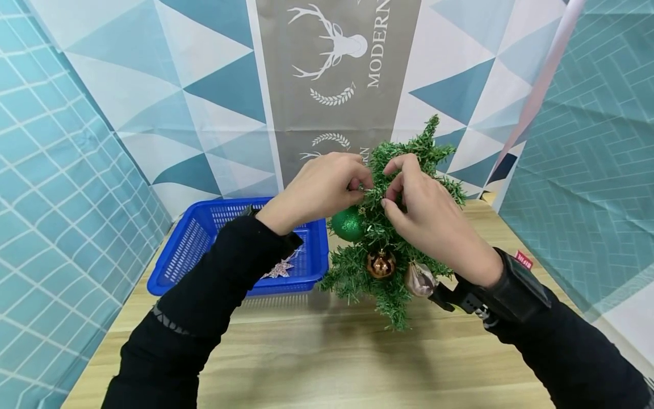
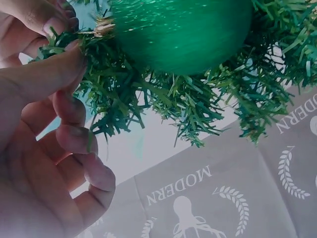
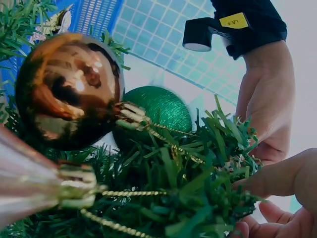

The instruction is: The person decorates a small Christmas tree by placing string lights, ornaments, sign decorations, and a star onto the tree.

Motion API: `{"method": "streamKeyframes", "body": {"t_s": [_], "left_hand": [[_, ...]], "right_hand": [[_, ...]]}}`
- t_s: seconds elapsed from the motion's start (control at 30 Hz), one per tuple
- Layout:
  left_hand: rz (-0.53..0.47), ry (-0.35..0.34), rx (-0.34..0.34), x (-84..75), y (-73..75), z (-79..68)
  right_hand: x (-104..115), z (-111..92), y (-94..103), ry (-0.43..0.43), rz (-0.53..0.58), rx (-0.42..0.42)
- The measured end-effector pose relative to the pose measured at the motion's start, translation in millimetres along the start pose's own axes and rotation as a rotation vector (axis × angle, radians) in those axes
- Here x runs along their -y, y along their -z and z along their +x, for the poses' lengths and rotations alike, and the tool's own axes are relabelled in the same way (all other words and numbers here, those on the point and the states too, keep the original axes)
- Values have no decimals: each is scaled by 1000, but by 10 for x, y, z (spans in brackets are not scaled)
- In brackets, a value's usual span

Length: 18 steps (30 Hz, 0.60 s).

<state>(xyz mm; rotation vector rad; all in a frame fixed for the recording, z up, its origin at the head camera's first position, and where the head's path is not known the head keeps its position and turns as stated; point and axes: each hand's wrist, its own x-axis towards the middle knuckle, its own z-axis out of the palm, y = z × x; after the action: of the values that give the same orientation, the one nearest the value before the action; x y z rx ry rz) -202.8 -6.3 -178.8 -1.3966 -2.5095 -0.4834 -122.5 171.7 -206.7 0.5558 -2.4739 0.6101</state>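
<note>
A small green artificial Christmas tree [image 1: 403,227] stands on the table, hung with a glittery green ball [image 1: 348,223], a shiny copper ball [image 1: 381,264] and a pale teardrop ornament [image 1: 420,279]. My left hand [image 1: 327,184] pinches a branch tip [image 2: 59,44] beside the green ball's cap, its other fingers curled below. Facing it from the right, my right hand [image 1: 426,207] has thumb and fingertips at the same branch, pinching the needles [image 3: 242,173]. In the right wrist view, gold cords [image 3: 133,193] run from the ornaments into the needles.
A blue plastic basket [image 1: 321,250] sits left of the tree, with star-shaped glittery ornaments [image 1: 280,269] inside, partly hidden by the left sleeve. The wood-look table [image 1: 317,352] extends toward me. A patterned cloth [image 1: 214,102] hangs close behind the tree.
</note>
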Motion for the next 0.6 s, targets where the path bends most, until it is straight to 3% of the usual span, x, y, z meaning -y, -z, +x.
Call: {"method": "streamKeyframes", "body": {"t_s": [0.07,0.13,0.23,0.3,0.37,0.43,0.53,0.6], "left_hand": [[-20,-1,-38,11,-26,-45],[-61,-34,-121,24,-57,-142],[-161,-137,-257,49,-118,-375],[-228,-239,-284,65,-170,-566],[-296,-337,-209,90,-251,-758],[-370,-407,-44,108,-380,-923],[-405,-400,248,111,-664,-1108],[-398,-357,382,120,-918,-1175]], "right_hand": [[-17,-44,3,12,13,-10],[-35,-124,17,54,41,-40],[-62,-324,46,175,81,-91],[-65,-489,48,276,111,-102],[-63,-655,24,368,166,-64],[-72,-825,-40,448,241,32],[-117,-1109,-195,480,329,288],[-190,-1299,-350,446,329,450]]}}
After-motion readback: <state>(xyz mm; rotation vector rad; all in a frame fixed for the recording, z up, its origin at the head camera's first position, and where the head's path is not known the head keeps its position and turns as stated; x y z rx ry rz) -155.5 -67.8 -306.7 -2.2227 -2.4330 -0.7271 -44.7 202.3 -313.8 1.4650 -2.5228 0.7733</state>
